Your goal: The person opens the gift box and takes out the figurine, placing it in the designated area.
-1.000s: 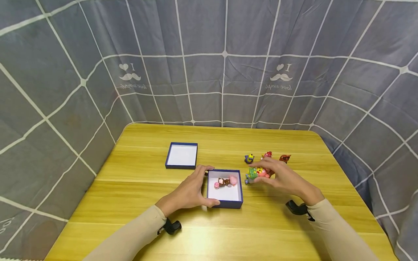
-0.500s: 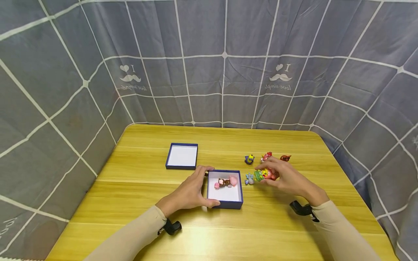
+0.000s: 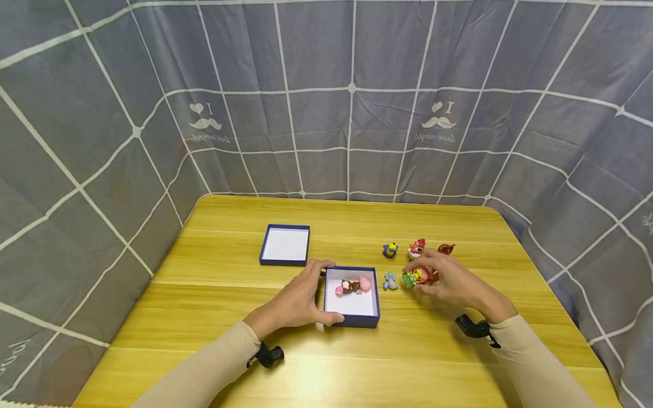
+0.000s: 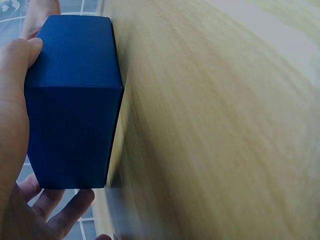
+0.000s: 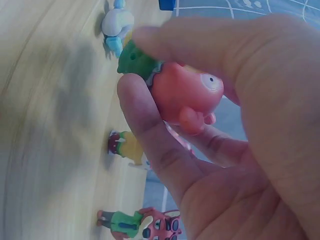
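Observation:
In the head view my left hand (image 3: 296,297) grips the left side of a blue box (image 3: 359,321), thumb at the near edge and fingers at the far one. A brown and pink toy figurine (image 3: 352,286) lies on the box's white floor. Right of the box my right hand (image 3: 456,283) pinches a green and red toy figurine (image 3: 419,276) between thumb and fingers. The right wrist view shows its round red head (image 5: 182,92) and green lower part. The left wrist view shows the box's outer walls (image 4: 75,135), with my thumb (image 4: 20,55) against one.
A blue-grey figurine (image 3: 390,281) sits between box and right hand. Behind stand a dark blue and yellow figurine (image 3: 390,250), a red-capped figurine (image 3: 416,248) and a partly hidden brown one (image 3: 446,249). The open lid (image 3: 285,243) lies behind the box to the left.
My right hand has moved right, away from the box, with the green and red figurine, uncovering the blue-grey one. The left hand and the box stay put.

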A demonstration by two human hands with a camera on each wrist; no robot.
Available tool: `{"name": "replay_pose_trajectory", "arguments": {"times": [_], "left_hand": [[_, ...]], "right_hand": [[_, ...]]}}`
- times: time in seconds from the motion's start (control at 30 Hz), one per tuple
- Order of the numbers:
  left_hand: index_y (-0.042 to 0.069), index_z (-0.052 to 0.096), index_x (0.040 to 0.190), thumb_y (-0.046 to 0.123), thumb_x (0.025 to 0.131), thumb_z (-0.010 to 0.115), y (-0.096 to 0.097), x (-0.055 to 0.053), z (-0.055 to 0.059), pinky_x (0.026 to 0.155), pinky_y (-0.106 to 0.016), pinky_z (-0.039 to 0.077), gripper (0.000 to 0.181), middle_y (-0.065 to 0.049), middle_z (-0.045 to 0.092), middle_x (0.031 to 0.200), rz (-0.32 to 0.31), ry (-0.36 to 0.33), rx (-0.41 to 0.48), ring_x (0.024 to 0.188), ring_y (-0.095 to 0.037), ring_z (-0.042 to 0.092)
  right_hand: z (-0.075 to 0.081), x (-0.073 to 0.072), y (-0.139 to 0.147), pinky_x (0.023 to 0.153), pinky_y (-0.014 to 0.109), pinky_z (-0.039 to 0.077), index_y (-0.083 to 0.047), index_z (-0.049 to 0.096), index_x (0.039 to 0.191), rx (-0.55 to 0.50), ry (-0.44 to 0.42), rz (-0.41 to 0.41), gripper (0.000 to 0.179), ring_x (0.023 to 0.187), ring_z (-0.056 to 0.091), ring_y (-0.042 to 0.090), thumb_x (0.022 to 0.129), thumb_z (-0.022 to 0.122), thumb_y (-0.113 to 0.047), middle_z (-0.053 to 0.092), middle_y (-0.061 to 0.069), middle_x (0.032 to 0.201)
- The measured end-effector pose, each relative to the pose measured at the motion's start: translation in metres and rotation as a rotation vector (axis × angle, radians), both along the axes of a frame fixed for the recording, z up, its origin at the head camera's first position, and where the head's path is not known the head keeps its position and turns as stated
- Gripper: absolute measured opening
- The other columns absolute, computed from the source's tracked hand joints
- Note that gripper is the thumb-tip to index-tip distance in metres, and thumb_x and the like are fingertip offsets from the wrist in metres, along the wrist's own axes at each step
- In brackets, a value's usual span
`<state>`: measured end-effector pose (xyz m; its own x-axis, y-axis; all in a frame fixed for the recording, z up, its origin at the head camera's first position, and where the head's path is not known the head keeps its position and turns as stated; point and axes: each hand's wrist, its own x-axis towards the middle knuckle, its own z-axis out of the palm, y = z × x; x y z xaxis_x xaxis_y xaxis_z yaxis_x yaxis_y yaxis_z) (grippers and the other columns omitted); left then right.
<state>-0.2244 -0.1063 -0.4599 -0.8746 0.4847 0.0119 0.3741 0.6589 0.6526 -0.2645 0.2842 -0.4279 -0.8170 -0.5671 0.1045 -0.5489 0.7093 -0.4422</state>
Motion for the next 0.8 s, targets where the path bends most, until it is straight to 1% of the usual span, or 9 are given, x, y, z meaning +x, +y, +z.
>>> {"name": "replay_pose_trajectory", "arguments": {"times": [0.1, 0.23, 0.33, 0.4, 0.47, 0.57, 0.63, 0.7, 0.8], "left_hand": [[0.026, 0.029, 0.162, 0.075, 0.071, 0.088, 0.0006, -0.0005, 0.0002, 0.111, -0.043, 0.050, 0.119, -0.002, 0.045, 0.152, 0.002, 0.001, 0.001, 0.121, -0.018, 0.055], [0.025, 0.029, 0.162, 0.074, 0.071, 0.088, 0.0015, -0.0015, 0.0004, 0.112, -0.042, 0.050, 0.119, -0.002, 0.045, 0.152, 0.003, 0.001, 0.005, 0.121, -0.017, 0.055], [0.026, 0.029, 0.163, 0.074, 0.071, 0.088, 0.0019, -0.0018, 0.0008, 0.112, -0.042, 0.050, 0.119, -0.002, 0.045, 0.152, 0.005, 0.001, 0.006, 0.120, -0.017, 0.055], [0.026, 0.029, 0.163, 0.074, 0.071, 0.088, 0.0018, -0.0018, 0.0008, 0.112, -0.043, 0.050, 0.119, -0.001, 0.045, 0.153, 0.005, 0.001, 0.006, 0.120, -0.017, 0.055], [0.026, 0.029, 0.163, 0.074, 0.071, 0.088, 0.0017, -0.0017, 0.0011, 0.111, -0.042, 0.050, 0.119, -0.001, 0.045, 0.152, 0.005, 0.000, 0.007, 0.120, -0.017, 0.056], [0.025, 0.029, 0.163, 0.075, 0.071, 0.088, 0.0014, -0.0017, 0.0011, 0.112, -0.042, 0.050, 0.119, 0.000, 0.045, 0.152, 0.005, -0.003, 0.007, 0.120, -0.017, 0.056], [0.025, 0.029, 0.163, 0.075, 0.071, 0.088, 0.0013, -0.0017, 0.0010, 0.111, -0.042, 0.050, 0.119, 0.000, 0.046, 0.151, 0.005, -0.005, 0.008, 0.120, -0.017, 0.056], [0.025, 0.030, 0.163, 0.075, 0.071, 0.088, 0.0012, -0.0017, 0.0008, 0.111, -0.042, 0.050, 0.119, 0.000, 0.046, 0.151, 0.005, -0.007, 0.007, 0.120, -0.017, 0.056], [0.025, 0.030, 0.163, 0.075, 0.071, 0.088, 0.0013, -0.0016, 0.0007, 0.111, -0.042, 0.050, 0.119, -0.001, 0.046, 0.151, 0.005, -0.008, 0.005, 0.119, -0.017, 0.056]], "right_hand": [[-0.0012, -0.0017, 0.0012, 0.099, 0.054, 0.056, -0.028, 0.076, 0.123, 0.006, -0.023, -0.008, 0.039, 0.125, 0.067, 0.033, 0.087, 0.091, -0.024, 0.069, 0.009, 0.138], [-0.0039, -0.0052, 0.0026, 0.104, 0.059, 0.052, -0.029, 0.077, 0.120, -0.003, -0.019, -0.006, 0.030, 0.127, 0.067, 0.033, 0.092, 0.087, -0.030, 0.071, 0.006, 0.135], [-0.0057, -0.0073, 0.0029, 0.097, 0.051, 0.052, -0.027, 0.078, 0.118, -0.003, 0.011, 0.007, 0.026, 0.118, 0.068, 0.024, 0.093, 0.086, -0.026, 0.073, 0.001, 0.129], [-0.0065, -0.0078, 0.0028, 0.093, 0.047, 0.052, -0.024, 0.079, 0.117, 0.000, 0.028, 0.010, 0.026, 0.112, 0.068, 0.021, 0.093, 0.086, -0.022, 0.073, 0.001, 0.128], [-0.0067, -0.0078, 0.0024, 0.090, 0.044, 0.054, -0.020, 0.078, 0.119, 0.000, 0.041, 0.010, 0.029, 0.111, 0.068, 0.021, 0.091, 0.087, -0.019, 0.074, 0.004, 0.127], [-0.0075, -0.0083, 0.0022, 0.092, 0.045, 0.060, -0.013, 0.075, 0.123, -0.011, 0.039, -0.003, 0.037, 0.113, 0.071, 0.026, 0.089, 0.089, -0.016, 0.074, 0.010, 0.128], [-0.0080, -0.0087, 0.0019, 0.091, 0.043, 0.062, -0.009, 0.073, 0.126, -0.016, 0.030, -0.016, 0.042, 0.113, 0.072, 0.026, 0.088, 0.090, -0.016, 0.074, 0.012, 0.128], [-0.0084, -0.0088, 0.0016, 0.090, 0.041, 0.062, -0.007, 0.070, 0.128, -0.014, 0.013, -0.031, 0.046, 0.111, 0.072, 0.024, 0.088, 0.090, -0.016, 0.074, 0.012, 0.130], [-0.0093, -0.0086, 0.0015, 0.090, 0.042, 0.062, -0.006, 0.068, 0.130, -0.001, 0.006, -0.050, 0.048, 0.110, 0.072, 0.023, 0.088, 0.090, -0.016, 0.073, 0.014, 0.132]]}}
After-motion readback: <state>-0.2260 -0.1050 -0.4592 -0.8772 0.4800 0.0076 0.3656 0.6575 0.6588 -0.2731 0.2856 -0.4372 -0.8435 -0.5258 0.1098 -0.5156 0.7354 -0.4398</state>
